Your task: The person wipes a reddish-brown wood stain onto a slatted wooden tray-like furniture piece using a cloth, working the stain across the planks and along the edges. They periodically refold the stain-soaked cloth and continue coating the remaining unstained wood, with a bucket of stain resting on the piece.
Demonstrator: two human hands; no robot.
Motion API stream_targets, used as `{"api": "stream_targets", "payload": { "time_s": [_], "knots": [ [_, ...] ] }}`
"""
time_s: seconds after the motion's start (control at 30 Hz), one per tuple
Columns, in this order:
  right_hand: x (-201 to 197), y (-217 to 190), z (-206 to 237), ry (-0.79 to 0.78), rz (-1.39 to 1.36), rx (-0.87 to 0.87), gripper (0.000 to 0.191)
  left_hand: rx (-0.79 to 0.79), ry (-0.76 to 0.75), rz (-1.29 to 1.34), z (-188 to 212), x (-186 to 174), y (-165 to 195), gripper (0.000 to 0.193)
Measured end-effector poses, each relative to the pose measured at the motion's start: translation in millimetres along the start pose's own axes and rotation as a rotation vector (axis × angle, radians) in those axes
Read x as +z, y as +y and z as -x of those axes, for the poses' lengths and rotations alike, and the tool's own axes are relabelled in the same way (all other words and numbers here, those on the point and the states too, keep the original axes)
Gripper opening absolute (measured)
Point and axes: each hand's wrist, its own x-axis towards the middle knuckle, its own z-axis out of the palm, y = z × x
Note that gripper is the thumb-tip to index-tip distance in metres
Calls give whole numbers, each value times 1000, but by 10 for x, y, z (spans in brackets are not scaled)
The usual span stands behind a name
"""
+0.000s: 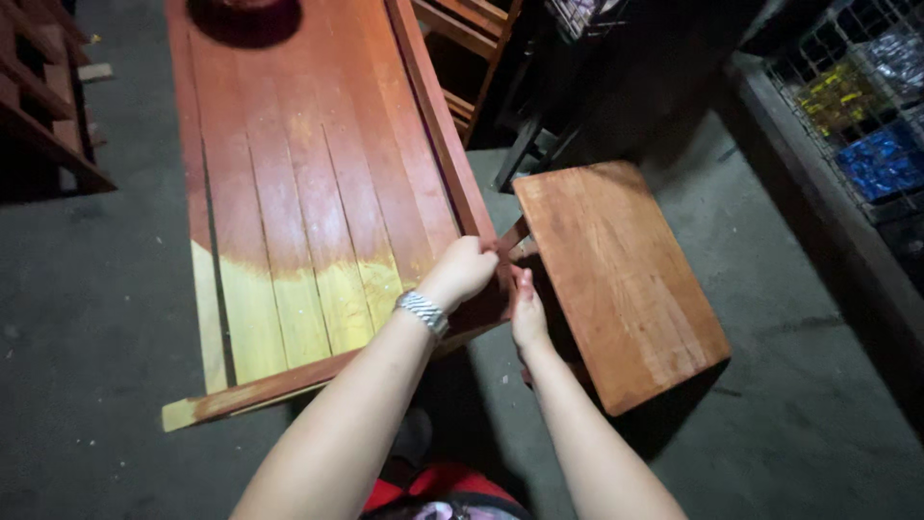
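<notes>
Fingers of the left hand are curling tight around the right rail of a long slatted wooden bench, near its close corner. A silver watch is sitting on that wrist. The right hand is lying flatter, fingers mostly straight, and is touching the left edge of a small wooden stool; I cannot tell if it is really holding on. The stool is standing just beside the bench's close right corner, almost touching it. The bench is made of flat boards, red-brown at the far part and yellow at the close end. The stool top is smooth and has rounded corners. Grey concrete floor is lying open on the left and right. Wire crates are standing along the far right side.
</notes>
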Motion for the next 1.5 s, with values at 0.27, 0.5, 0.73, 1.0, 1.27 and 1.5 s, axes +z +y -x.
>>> {"api": "stream_targets", "payload": {
  "time_s": [0.27, 0.5, 0.73, 1.0, 1.27, 1.5],
  "knots": [
    [435, -1209, 443, 31, -78, -456, 57, 249, -86, 509, 63, -554, -89, 34],
    [1261, -1764, 362, -61, -167, -227, 50, 297, -81, 929, 238, -1339, -181, 33],
    [2068, -2184, 546, 170, -281, -315, 43, 167, -213, 516, 717, -2171, -319, 78],
    [2509, -2545, 691, 269, -743, -94, 49, 418, -346, 304, 1091, -2648, -837, 89],
    [2399, -2586, 717, 193, -699, 202, 76, 43, -416, 760, 784, -2851, -936, 40],
    [2695, -2187, 598, 258, -597, 50, 86, 22, -443, 630, 533, -3136, -761, 48]
  ]
}}
